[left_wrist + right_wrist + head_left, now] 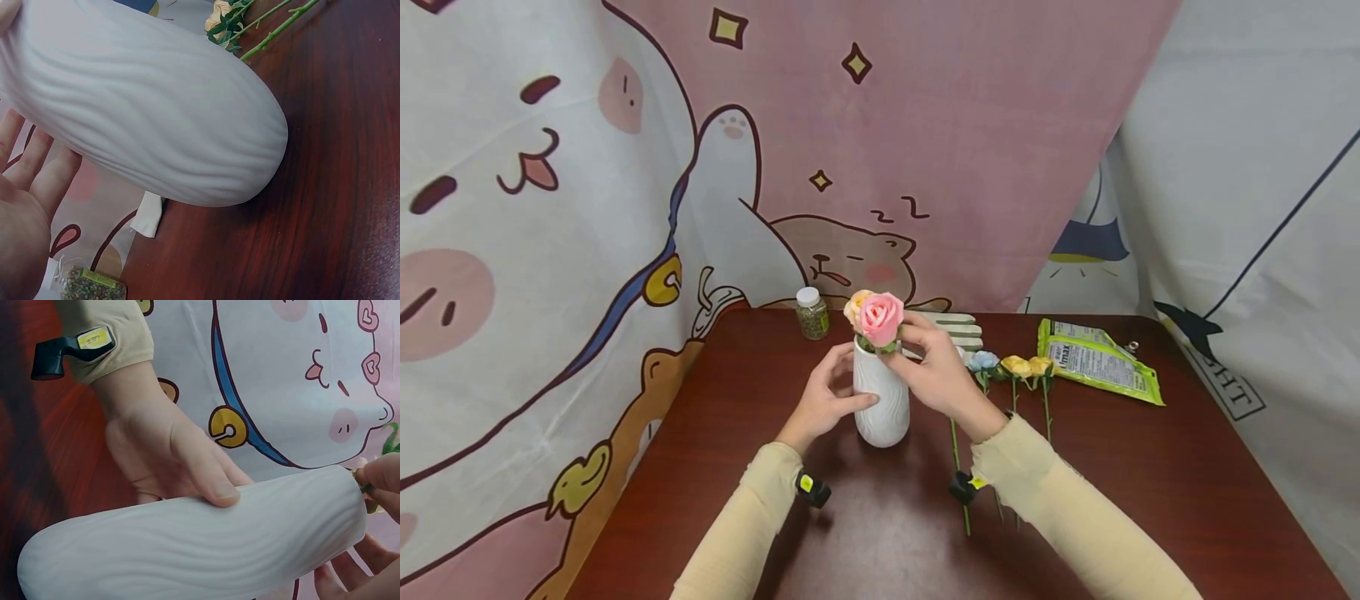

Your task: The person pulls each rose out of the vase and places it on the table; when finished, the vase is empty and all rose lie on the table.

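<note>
At vase [882, 408] mouth, 2 flowers [881, 319]; left hand [820, 404] clasping vase, right hand [942, 367] pinching stem [364, 487]. Right of vase: remaining flowers [1017, 367].

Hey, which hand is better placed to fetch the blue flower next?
Probably the right hand: it is nearer the blue flower, though now at the pink rose. The left hand holds the white vase from the opposite side.
</note>
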`<state>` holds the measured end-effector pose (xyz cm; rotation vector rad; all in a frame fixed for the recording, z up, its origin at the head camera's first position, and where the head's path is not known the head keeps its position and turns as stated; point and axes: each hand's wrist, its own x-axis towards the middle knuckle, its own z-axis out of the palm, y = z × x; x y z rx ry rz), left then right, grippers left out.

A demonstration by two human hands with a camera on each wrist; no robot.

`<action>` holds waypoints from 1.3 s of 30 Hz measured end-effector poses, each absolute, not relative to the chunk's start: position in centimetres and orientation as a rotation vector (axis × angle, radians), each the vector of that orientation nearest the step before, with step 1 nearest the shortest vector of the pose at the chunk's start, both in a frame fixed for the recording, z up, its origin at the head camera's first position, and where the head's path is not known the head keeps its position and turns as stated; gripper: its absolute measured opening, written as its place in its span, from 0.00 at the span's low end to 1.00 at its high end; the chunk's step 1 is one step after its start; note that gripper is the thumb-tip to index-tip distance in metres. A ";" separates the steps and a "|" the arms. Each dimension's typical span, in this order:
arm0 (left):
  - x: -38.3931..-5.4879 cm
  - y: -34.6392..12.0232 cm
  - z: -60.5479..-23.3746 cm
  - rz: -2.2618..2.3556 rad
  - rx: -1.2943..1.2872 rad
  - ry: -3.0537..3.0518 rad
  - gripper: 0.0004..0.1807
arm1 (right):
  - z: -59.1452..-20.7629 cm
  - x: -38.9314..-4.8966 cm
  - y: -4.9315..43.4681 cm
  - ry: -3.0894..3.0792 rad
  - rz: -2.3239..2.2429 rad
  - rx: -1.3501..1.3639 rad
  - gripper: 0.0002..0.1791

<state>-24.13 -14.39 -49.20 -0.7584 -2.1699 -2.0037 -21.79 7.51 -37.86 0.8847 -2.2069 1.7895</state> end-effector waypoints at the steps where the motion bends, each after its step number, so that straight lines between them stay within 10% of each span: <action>1: -24.1 -14.4 -49.2 -2.001 -0.758 -2.171 0.42 | -37.8 -21.8 7.5 -2.195 1.805 0.873 0.14; 39: -24.1 -14.3 -49.0 -1.985 -0.697 -2.212 0.42 | -34.3 -22.0 8.4 -2.116 1.932 0.884 0.14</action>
